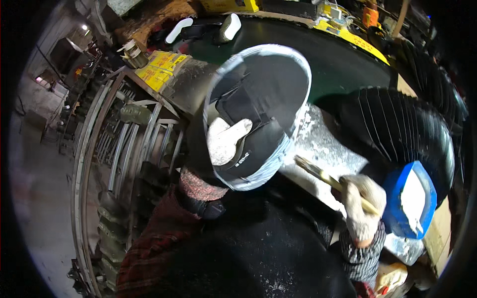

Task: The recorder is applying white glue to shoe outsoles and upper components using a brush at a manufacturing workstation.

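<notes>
My left hand (226, 141), in a white glove, reaches inside a black oval shell-like piece (278, 74) and is closed on part of it. A whitish coating runs along the piece's rim, and a dark flap shows inside. I cannot make out exactly what kind of article it is. My right hand (365, 201), also gloved, is closed round the handle of a paintbrush (318, 171). The brush's bristles point toward the piece's lower right rim and stay apart from it. Just right of that hand stands a blue container (390, 208) with white matter inside.
Black ribbed pieces (397, 129) are stacked at the right. A metal rack (126, 149) with dark shoe-last-like forms stands at the left. White-faced pieces (231, 27) lie on the dark bench top (343, 64). A yellow printed sheet (161, 69) sits near the rack.
</notes>
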Demonstrator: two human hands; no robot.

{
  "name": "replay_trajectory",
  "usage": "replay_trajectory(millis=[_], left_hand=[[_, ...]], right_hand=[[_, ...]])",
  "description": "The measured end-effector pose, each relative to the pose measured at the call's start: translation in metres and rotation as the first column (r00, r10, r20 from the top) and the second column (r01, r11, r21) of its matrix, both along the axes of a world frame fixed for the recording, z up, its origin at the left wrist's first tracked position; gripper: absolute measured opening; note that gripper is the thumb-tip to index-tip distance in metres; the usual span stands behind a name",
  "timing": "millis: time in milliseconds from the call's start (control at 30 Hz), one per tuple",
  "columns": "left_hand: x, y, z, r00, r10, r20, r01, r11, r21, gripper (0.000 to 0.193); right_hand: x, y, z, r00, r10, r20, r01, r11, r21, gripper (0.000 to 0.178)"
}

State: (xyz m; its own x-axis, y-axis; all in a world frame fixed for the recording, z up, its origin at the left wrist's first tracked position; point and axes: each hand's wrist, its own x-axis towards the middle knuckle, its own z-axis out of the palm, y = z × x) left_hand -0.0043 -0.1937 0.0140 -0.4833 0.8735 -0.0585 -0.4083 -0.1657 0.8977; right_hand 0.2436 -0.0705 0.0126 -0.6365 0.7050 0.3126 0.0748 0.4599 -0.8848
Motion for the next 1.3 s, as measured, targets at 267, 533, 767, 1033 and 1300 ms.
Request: replay_trajectory(millis=[267,533,767,1033,1300], left_hand=[[-0.118,0.093,-0.077,0.340,-0.026,-0.940,-0.151,0.985,-0.083,0.030],[-0.122,0.089,-0.059,0.942,0.224,0.248,-0.273,0.944,0.183,0.031],[-0.229,-0.128,-0.056,-0.200,0.811,-0.550,-0.945,-0.013,0.326,0.068],[-0.280,-0.184,-0.066,0.210,0.951,-0.227,-0.912,0.274,0.304,0.062],[-0.266,-0.244,-0.093,0.429,0.563,0.706,-0.903,0.301,0.308,0.052]], right_hand=[[0.034,0.020,-0.036,0.985,-0.169,0.037,0.171,0.919,-0.355,0.029],[0.003,0.020,-0.042,0.987,-0.126,0.096,0.151,0.930,-0.336,0.032],[0.019,0.034,-0.067,0.964,-0.039,0.264,0.192,0.789,-0.584,0.043],[-0.053,-0.038,-0.019,0.982,0.013,0.188,0.008,0.994,-0.109,0.027],[-0.035,-0.050,-0.025,0.981,0.053,0.189,-0.051,0.999,-0.013,0.024]])
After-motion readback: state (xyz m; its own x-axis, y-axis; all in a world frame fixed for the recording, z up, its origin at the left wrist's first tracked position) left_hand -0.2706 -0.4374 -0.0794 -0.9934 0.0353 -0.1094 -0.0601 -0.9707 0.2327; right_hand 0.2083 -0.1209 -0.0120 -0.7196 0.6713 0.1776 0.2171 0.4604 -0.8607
